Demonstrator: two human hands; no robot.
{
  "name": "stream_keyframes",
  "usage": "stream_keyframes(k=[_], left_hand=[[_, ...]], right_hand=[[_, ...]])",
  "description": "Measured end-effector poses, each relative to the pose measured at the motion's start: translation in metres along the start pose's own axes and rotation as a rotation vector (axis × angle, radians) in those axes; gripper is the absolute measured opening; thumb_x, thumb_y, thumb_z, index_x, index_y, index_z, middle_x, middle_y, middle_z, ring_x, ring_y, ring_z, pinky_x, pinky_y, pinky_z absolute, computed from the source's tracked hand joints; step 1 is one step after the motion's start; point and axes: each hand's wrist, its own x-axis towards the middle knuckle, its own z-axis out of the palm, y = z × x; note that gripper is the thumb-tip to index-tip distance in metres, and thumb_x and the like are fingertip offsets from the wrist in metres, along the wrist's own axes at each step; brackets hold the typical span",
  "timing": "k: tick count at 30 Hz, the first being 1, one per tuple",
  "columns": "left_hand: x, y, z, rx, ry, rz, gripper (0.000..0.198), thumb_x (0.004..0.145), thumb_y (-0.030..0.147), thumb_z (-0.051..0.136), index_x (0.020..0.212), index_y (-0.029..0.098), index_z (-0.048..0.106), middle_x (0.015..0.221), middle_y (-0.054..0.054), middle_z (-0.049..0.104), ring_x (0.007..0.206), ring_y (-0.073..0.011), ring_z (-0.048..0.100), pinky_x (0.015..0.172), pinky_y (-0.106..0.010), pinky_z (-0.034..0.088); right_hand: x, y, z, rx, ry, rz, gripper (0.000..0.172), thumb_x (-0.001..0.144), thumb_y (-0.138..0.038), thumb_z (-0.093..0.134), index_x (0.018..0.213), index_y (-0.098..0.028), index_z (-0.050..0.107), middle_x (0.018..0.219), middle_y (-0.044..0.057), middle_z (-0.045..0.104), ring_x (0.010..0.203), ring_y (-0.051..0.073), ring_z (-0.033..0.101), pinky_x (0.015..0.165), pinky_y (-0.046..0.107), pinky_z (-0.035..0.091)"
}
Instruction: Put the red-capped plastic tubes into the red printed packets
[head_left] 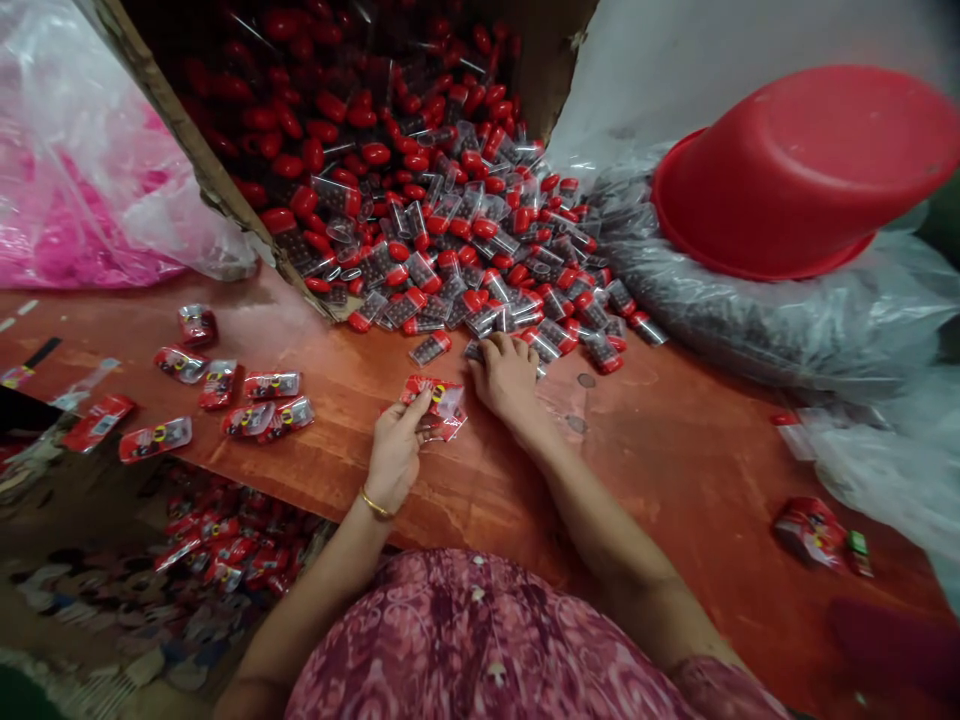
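Observation:
Printed red plastic sleeves [451,402], at least two overlapping, are pinched between the thumb and fingers of my left hand [397,450] above the table. My right hand [508,378] is at the front edge of a big heap of small clear containers with red caps [480,250]. Its fingers curl down over one clear container [472,350], mostly hidden beneath them. A single red-capped container [430,348] lies just to the left of that hand. Further left on the table are several containers covered in printed red sleeves [273,385].
The heap spills from a cardboard box [176,120] on its side. A red tub [795,170] rests upside down on a filled plastic bag [750,310] at right. A red packet [810,532] lies near the right edge. More sleeved containers [225,540] sit below the table.

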Motion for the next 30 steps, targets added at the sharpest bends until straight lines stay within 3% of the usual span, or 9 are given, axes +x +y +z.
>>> stream_keyframes(k=[3, 6, 10, 13, 15, 20, 22, 27, 30], left_hand=[[-0.001, 0.001, -0.001, -0.024, -0.035, -0.047, 0.032, 0.05, 0.033, 0.08, 0.067, 0.013, 0.061, 0.058, 0.0, 0.066, 0.051, -0.0102, 0.059, 0.048, -0.02, 0.046], [-0.002, -0.001, -0.002, -0.039, -0.071, -0.089, 0.028, 0.056, 0.031, 0.078, 0.07, 0.014, 0.061, 0.062, 0.001, 0.066, 0.054, -0.0096, 0.06, 0.049, -0.02, 0.047], [-0.005, -0.005, 0.001, -0.025, -0.101, -0.125, 0.028, 0.055, 0.031, 0.079, 0.07, 0.014, 0.062, 0.062, 0.001, 0.066, 0.053, -0.0085, 0.059, 0.048, -0.017, 0.045], [-0.01, -0.009, 0.01, 0.01, -0.11, -0.123, 0.03, 0.051, 0.033, 0.08, 0.066, 0.015, 0.061, 0.057, 0.002, 0.064, 0.05, -0.008, 0.058, 0.047, -0.017, 0.043], [-0.013, -0.012, 0.017, 0.051, -0.135, -0.098, 0.031, 0.05, 0.034, 0.081, 0.063, 0.015, 0.061, 0.055, 0.002, 0.063, 0.048, -0.0082, 0.056, 0.047, -0.018, 0.043], [-0.02, -0.02, 0.021, 0.14, -0.201, 0.045, 0.03, 0.052, 0.036, 0.08, 0.062, 0.014, 0.064, 0.059, 0.0, 0.066, 0.054, -0.0101, 0.058, 0.055, -0.021, 0.047], [-0.022, -0.022, 0.017, 0.139, -0.198, 0.037, 0.028, 0.054, 0.036, 0.078, 0.066, 0.014, 0.065, 0.064, 0.0, 0.067, 0.058, -0.0111, 0.06, 0.058, -0.022, 0.048], [-0.024, -0.021, 0.009, 0.055, -0.184, -0.206, 0.025, 0.058, 0.031, 0.077, 0.071, 0.016, 0.062, 0.066, 0.001, 0.067, 0.058, -0.0116, 0.062, 0.057, -0.023, 0.05], [-0.021, -0.019, 0.007, 0.013, -0.116, -0.22, 0.025, 0.056, 0.028, 0.078, 0.069, 0.016, 0.06, 0.063, 0.002, 0.066, 0.053, -0.0097, 0.06, 0.054, -0.021, 0.048]], right_hand=[[-0.005, 0.023, 0.002, -0.089, -0.077, -0.161, 0.036, 0.086, -0.013, 0.04, 0.118, -0.018, 0.056, 0.124, 0.01, 0.057, 0.119, 0.028, 0.038, 0.098, 0.047, 0.023], [-0.035, 0.05, -0.004, -0.055, -0.084, -0.297, 0.039, 0.085, -0.008, 0.037, 0.112, -0.024, 0.06, 0.125, 0.005, 0.058, 0.125, 0.024, 0.035, 0.1, 0.044, 0.023], [-0.082, 0.069, -0.022, 0.082, 0.07, -0.154, 0.029, 0.085, -0.016, 0.041, 0.101, -0.022, 0.065, 0.117, 0.008, 0.062, 0.113, 0.023, 0.049, 0.094, 0.043, 0.033], [-0.1, 0.052, -0.034, 0.351, 0.182, 0.08, 0.026, 0.086, -0.032, 0.044, 0.097, -0.019, 0.064, 0.096, 0.01, 0.067, 0.089, 0.021, 0.058, 0.08, 0.038, 0.043], [-0.102, 0.029, -0.037, 0.609, 0.142, 0.204, 0.029, 0.086, -0.039, 0.043, 0.089, -0.019, 0.064, 0.08, 0.006, 0.066, 0.074, 0.019, 0.058, 0.069, 0.033, 0.046], [-0.091, -0.018, -0.03, 1.045, 0.047, 0.275, 0.029, 0.08, -0.043, 0.051, 0.07, -0.018, 0.059, 0.06, -0.001, 0.057, 0.055, 0.012, 0.049, 0.053, 0.024, 0.041], [-0.088, -0.025, -0.024, 1.04, 0.084, 0.279, 0.028, 0.081, -0.042, 0.05, 0.069, -0.018, 0.058, 0.058, -0.002, 0.055, 0.054, 0.011, 0.047, 0.052, 0.023, 0.039], [-0.096, -0.015, -0.021, 0.947, 0.116, 0.285, 0.034, 0.087, -0.043, 0.042, 0.066, -0.019, 0.055, 0.059, -0.002, 0.051, 0.056, 0.011, 0.045, 0.055, 0.024, 0.037], [-0.101, 0.005, -0.028, 0.64, 0.132, 0.32, 0.034, 0.086, -0.046, 0.041, 0.074, -0.019, 0.056, 0.067, 0.002, 0.054, 0.064, 0.015, 0.05, 0.062, 0.028, 0.038]])
